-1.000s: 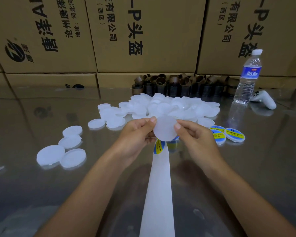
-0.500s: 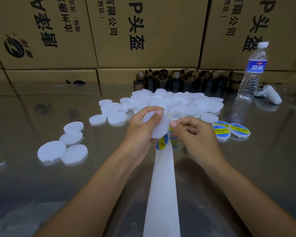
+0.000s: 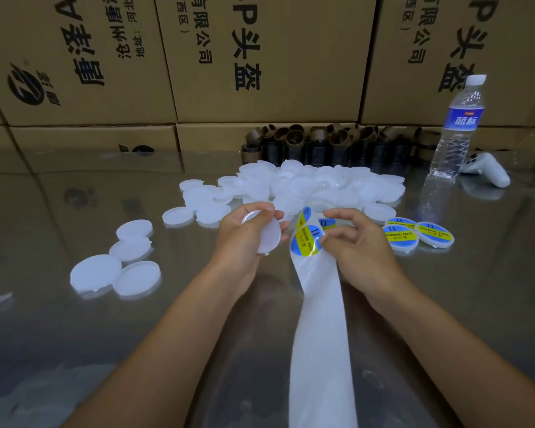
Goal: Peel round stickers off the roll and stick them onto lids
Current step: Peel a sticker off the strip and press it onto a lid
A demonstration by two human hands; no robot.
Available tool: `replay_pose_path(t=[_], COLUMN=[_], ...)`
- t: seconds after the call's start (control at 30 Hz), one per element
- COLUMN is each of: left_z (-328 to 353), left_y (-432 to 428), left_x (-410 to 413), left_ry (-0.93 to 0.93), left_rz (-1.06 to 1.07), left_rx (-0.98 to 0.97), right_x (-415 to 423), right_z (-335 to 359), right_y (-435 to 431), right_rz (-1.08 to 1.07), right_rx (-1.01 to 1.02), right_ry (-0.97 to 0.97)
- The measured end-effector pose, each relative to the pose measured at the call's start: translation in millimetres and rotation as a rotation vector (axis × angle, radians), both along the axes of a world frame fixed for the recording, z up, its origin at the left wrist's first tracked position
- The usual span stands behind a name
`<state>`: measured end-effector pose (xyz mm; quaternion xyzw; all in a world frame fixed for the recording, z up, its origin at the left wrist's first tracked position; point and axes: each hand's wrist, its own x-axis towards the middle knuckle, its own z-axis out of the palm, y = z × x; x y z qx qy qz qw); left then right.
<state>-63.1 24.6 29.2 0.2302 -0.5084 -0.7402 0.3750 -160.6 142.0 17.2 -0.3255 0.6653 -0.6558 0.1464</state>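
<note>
My left hand grips a plain white round lid, tilted on edge, above the glossy table. Just to its right, my right hand pinches a round blue-and-yellow sticker at the top of the white backing strip, which runs down toward me. Another sticker sits on the strip just behind it. A big heap of blank white lids lies behind my hands. Two lids with stickers on them rest to the right.
Several loose white lids lie at the left. A water bottle and a white controller stand at the far right. Brown cardboard cores line the back, below stacked cartons.
My left hand has taken the lid alone and swung it leftward. My right hand has let go of the lid and now pinches a sticker on the strip, which has come into plain sight.
</note>
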Motion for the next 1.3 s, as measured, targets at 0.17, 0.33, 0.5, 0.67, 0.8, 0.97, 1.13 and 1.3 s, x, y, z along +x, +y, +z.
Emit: replay_pose_path(t=[0.17,0.33,0.5,0.67,0.8,0.97,1.13,1.3], left_z=[-5.7,-7.9,-7.8,-8.2,-8.2,-9.9,-11.1,-10.4], left_y=[2.9,5.5,2.4,5.0,8.6,8.6,9.0,7.3], left_x=[-2.7,-1.8,-2.6,-2.4,-3.6,-4.3,-3.9,-3.5], left_ry=[-0.235,-0.326,-0.227,-0.178,-0.187,-0.187,-0.159,-0.144], left_rz=[-0.024,-0.208,-0.221,-0.183,-0.18,-0.194,-0.257,-0.314], left_rx=[-0.091,-0.083,0.001,-0.032,-0.073,-0.093,-0.098,-0.08], right_x=[1.2,2.2,0.6,2.5,3.8,0.6,-1.9,-3.2], right_z=[1.3,3.2,2.4,-2.1,-2.8,-0.1,-1.3,-3.4], right_y=[-1.1,-1.9,-1.7,-4.3,0.6,2.5,2.8,1.3], right_rz=[0.003,0.062,0.063,-0.092,-0.249,-0.261,-0.235,-0.214], right_rx=[-0.116,-0.18,-0.152,-0.042,0.026,0.082,0.099,0.077], right_ry=[-0.152,-0.216,-0.156,0.192,0.604,0.738,0.776,0.797])
